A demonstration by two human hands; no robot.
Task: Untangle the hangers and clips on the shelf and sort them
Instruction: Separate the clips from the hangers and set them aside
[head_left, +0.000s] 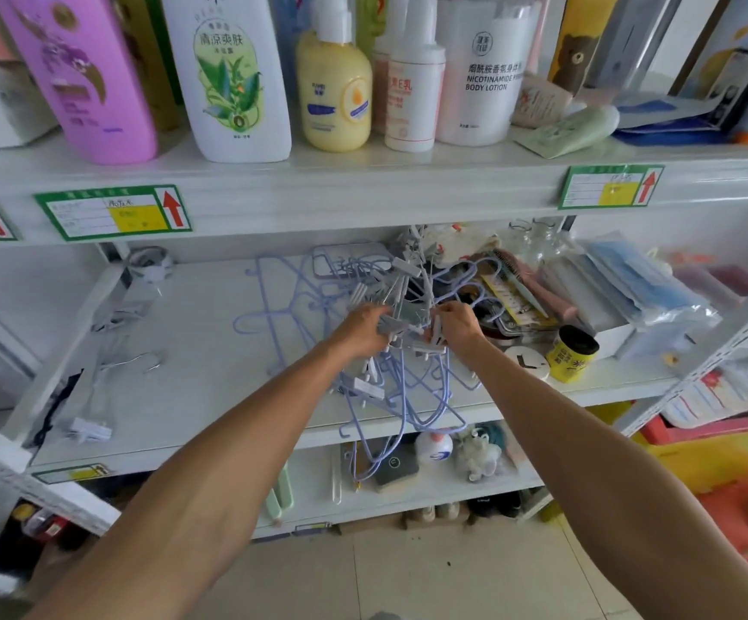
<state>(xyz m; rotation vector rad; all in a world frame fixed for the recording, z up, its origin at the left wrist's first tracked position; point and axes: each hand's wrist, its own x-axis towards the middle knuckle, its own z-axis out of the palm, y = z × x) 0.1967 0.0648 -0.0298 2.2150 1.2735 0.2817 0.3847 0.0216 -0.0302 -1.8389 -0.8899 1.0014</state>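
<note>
We're gripping the tangled bundle of lilac wire hangers and grey plastic clips (401, 351) mid-frame, over the white shelf (211, 351): left hand (363, 328) and right hand (454, 326) both curled on clips, likely pulling apart. Separated lilac hangers (273, 302) lying just left, probably sorted.

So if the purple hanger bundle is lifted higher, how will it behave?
Probably light: the purple hangers are thin wire. They likely come up as one snagging clump, since hooks and clips interlock. Loose ends hanging over the shelf edge may swing.
</note>
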